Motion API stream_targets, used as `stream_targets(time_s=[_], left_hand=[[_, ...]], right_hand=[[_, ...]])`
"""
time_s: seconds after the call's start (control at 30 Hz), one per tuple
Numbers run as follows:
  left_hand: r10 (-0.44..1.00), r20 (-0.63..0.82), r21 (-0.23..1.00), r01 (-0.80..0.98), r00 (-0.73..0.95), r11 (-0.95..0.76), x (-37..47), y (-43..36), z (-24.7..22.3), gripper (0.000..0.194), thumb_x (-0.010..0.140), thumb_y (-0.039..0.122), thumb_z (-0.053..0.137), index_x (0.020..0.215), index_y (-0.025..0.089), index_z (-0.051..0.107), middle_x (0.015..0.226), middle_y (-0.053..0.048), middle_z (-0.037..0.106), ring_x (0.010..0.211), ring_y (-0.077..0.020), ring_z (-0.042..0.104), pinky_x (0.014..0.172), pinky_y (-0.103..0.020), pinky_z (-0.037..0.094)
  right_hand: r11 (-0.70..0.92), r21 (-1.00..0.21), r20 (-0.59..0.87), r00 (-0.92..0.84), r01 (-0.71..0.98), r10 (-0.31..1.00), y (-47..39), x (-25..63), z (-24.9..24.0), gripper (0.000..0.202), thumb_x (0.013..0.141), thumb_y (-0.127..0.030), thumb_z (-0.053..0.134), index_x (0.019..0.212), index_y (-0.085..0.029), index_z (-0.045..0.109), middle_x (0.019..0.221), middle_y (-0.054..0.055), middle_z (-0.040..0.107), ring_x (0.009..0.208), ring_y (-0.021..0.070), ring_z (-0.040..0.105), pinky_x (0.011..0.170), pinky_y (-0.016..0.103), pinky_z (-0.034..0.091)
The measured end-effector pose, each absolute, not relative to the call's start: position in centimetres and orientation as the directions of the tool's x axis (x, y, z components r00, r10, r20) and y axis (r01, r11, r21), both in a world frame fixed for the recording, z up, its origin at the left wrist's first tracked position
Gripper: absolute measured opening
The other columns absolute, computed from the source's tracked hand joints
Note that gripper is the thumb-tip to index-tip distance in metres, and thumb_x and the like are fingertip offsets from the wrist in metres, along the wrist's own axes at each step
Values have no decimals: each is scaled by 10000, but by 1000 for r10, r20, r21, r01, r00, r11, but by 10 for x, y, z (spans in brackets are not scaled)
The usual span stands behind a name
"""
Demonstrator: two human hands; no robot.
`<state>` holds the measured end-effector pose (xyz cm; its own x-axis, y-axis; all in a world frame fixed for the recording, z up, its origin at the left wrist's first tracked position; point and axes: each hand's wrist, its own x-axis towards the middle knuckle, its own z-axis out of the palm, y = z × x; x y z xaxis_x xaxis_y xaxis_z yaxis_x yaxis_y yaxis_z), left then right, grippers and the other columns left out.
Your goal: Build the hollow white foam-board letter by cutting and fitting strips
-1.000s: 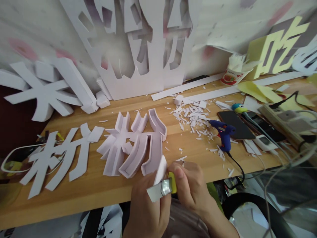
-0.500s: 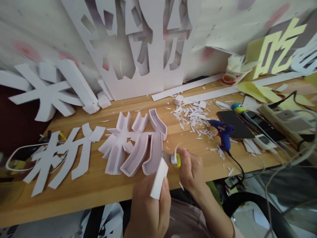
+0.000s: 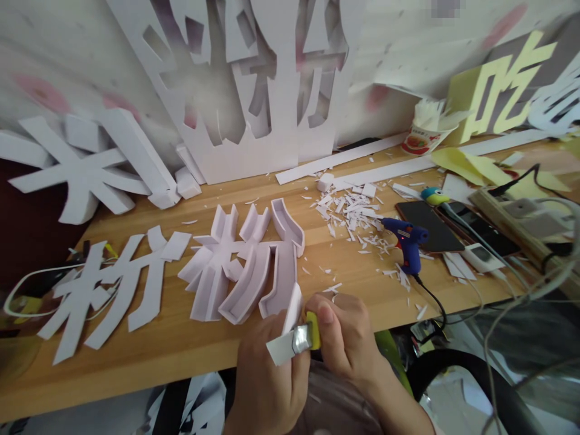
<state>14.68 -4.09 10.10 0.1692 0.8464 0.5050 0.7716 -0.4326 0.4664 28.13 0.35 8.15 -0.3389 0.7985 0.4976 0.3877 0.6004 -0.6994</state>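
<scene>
Left hand point(image 3: 270, 371) pinching white strip point(image 3: 293, 307), right hand point(image 3: 348, 335) clenching cutter point(image 3: 299, 339) (yellow-handled)

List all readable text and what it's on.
"吃": yellow block letter
"粉": flat white cut-out
"粉": walled white letter
Too small: print on cup, label on blue glue gun
Blurred: white character, far right
Unclear: white block letter, upper left; white board with cut-outs

The cutter point(image 3: 299, 340) shows shiny metal and yellow plastic; the white strip point(image 3: 293, 308) looks like smooth, matt foam board, the table point(image 3: 194, 347) smooth wood, the glue gun point(image 3: 410, 244) blue plastic
</scene>
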Motion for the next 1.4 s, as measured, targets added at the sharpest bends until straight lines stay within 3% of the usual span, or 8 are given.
stream_targets(time_s=[0.2,0.4,0.5,0.77,1.03,1.23,1.4], left_hand=[[848,519,464,796,111,-388,149,-45,101,230,936,89,398,764,227,462,599,12,557,519,-153,570,514,-266,437],[839,521,412,814,159,-409,147,-42,100,160,925,125,367,864,219,482,639,3,593,535,-173,595,478,-278,440],[839,521,383,835,158,-395,148,-41,101,172,921,116,363,834,224,466,631,2,587,527,-174,587,481,-284,431],[862,497,470,802,104,-368,150,-40,104,233,928,74,417,749,219,449,590,22,542,529,-150,587,512,-266,411],[841,515,455,779,166,-432,149,-39,105,201,921,97,372,941,202,542,712,-31,660,618,-176,661,549,-267,494],[829,550,466,785,104,-408,149,-45,99,229,941,116,402,814,207,569,630,-24,632,546,-172,627,522,-271,503],[908,408,685,690,-98,-234,147,-64,92,223,969,324,474,933,232,674,782,-70,716,752,-238,711,632,-321,594]], right_hand=[[512,-742,484,-182,432,856,12,290,75,390,1030,-222,291,681,-205,466,529,-44,413,448,93,418,483,249,279],[561,-759,430,-393,331,813,1,287,91,388,1010,-232,292,668,-209,475,551,-26,457,493,108,446,525,262,315],[559,-757,433,-382,337,817,2,284,88,383,1006,-212,292,665,-207,466,540,-34,439,472,101,427,512,259,299],[415,-808,417,-92,419,904,21,291,70,419,1037,-265,308,652,-206,463,522,-45,414,452,94,419,485,242,289],[524,-780,398,-374,342,838,1,285,91,400,1017,-234,279,669,-206,474,550,-31,444,485,101,433,520,256,307],[476,-793,412,-241,380,879,11,283,73,449,1042,-288,281,654,-207,491,522,-33,449,458,100,440,499,251,300],[231,-837,291,46,497,956,36,290,56,549,1041,-464,234,632,-218,505,486,-7,497,445,139,482,472,271,296]])
